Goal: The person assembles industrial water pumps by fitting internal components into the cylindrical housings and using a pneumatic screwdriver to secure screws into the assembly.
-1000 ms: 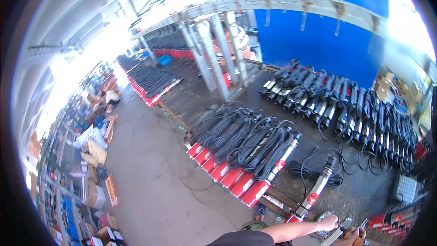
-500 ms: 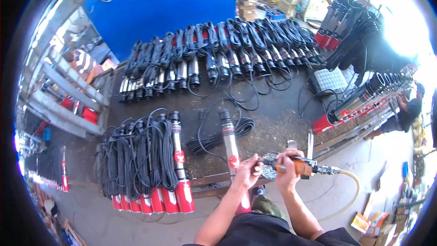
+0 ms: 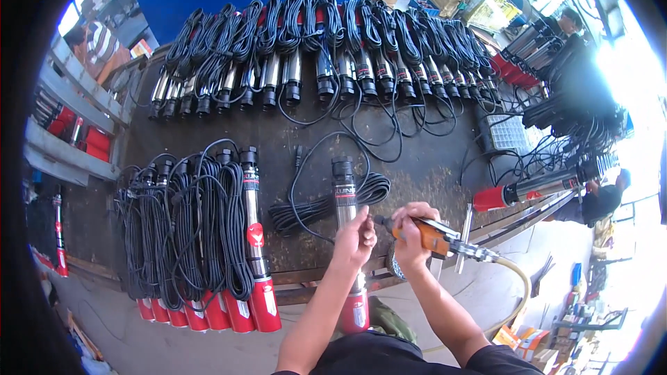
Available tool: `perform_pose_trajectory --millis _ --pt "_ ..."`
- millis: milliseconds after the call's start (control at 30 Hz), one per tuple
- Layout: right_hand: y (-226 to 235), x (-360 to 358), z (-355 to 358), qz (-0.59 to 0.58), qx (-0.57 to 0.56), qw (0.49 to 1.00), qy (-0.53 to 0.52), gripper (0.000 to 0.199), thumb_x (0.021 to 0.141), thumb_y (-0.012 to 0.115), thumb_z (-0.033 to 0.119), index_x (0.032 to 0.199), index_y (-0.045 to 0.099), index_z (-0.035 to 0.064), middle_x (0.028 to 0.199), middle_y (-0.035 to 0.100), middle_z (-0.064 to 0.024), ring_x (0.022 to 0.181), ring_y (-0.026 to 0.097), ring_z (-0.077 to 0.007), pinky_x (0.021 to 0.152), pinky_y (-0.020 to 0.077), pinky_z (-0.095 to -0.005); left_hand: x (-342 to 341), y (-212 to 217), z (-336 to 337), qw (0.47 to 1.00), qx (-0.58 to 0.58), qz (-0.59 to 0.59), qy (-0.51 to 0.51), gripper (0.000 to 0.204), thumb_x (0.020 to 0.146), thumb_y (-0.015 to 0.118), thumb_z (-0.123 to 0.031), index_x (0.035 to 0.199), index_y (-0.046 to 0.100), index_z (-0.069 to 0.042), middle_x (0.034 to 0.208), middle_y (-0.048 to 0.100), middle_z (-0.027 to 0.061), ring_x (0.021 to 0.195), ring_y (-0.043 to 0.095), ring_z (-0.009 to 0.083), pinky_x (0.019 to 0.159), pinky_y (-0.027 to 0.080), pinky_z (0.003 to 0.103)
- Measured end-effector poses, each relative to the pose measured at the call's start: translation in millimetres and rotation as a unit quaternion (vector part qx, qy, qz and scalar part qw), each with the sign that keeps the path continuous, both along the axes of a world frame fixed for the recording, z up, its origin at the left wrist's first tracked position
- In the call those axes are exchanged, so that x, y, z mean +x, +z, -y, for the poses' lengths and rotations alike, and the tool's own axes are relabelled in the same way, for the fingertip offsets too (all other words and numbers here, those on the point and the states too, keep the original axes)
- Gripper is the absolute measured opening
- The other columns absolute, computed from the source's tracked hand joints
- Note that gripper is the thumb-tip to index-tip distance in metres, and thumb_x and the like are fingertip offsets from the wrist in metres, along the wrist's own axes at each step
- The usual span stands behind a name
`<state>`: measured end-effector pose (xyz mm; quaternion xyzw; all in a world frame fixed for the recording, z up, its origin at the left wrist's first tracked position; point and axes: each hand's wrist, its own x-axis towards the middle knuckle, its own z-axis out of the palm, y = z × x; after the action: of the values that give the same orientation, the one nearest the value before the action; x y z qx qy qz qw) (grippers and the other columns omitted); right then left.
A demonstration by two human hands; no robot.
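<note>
In my right hand (image 3: pixel 411 236) is an orange air screwdriver (image 3: pixel 435 239), its dark tip aimed left toward my other hand. A pale hose (image 3: pixel 526 279) trails from its rear. My left hand (image 3: pixel 356 240) is curled with thumb and fingers together, over the silver body of a submersible pump (image 3: pixel 345 196); whatever it pinches is too small to make out. The pump lies lengthwise toward me, black cap at the far end and red end (image 3: pixel 355 314) past the bench edge. Behind it lies a coiled black cable (image 3: pixel 299 217). My right wrist mostly hides a dish of small shiny pieces (image 3: pixel 395 264).
Several finished-looking pumps (image 3: pixel 254 236) with bundled cables lie at the left. A long row of similar pumps (image 3: pixel 292 73) spans the bench (image 3: pixel 431 167) at the back. At the right are a grey box (image 3: pixel 506 132) and more red-ended pumps (image 3: pixel 492 198). Other people are in the background.
My left hand has moved left and up from the screwdriver's tip to the pump. The right hand and screwdriver have shifted slightly left. The whole view has also shifted.
</note>
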<state>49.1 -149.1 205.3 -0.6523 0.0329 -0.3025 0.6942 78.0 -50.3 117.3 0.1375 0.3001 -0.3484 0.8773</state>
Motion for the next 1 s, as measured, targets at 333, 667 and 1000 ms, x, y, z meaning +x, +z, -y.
perform_pose_trajectory --millis 333,667,1000 --pt "-62.4 88.1 -3.3 -0.058 -0.044 0.997 0.024 0.017 0.083 0.053 -0.003 0.098 0.05 0.0034 0.095 0.055 -0.0094 0.078 0.059 -0.0174 0.077 0.05 -0.0336 72.5 -40.8 0.9 0.995 -0.049 -0.067 0.058 0.017 0.101 0.048 -0.016 0.095 0.057 -0.003 0.062 0.04 -0.0053 0.046 0.031 0.0073 0.042 0.027 0.024" --pt "-64.6 103.0 1.9 -0.021 -0.039 0.997 0.069 0.018 0.077 0.055 -0.006 0.094 0.056 0.0005 0.089 0.06 -0.0101 0.074 0.06 -0.0164 0.07 0.0521 -0.0297 43.0 -28.6 -15.4 0.984 0.092 0.056 0.14 0.027 0.105 0.038 -0.011 0.116 0.059 0.002 0.088 0.065 0.0091 0.071 0.062 0.0174 0.067 0.056 0.036" --pt "-63.8 115.5 3.4 -0.112 -0.059 0.991 0.039 0.013 0.08 0.051 -0.001 0.092 0.053 0.0034 0.087 0.057 -0.0099 0.074 0.057 -0.0166 0.073 0.0498 -0.0312 36.4 -43.7 -29.3 0.969 0.167 0.074 0.165 0.016 0.104 0.05 -0.013 0.105 0.042 0.0 0.099 0.067 0.0237 0.087 0.072 0.0319 0.081 0.063 0.043"
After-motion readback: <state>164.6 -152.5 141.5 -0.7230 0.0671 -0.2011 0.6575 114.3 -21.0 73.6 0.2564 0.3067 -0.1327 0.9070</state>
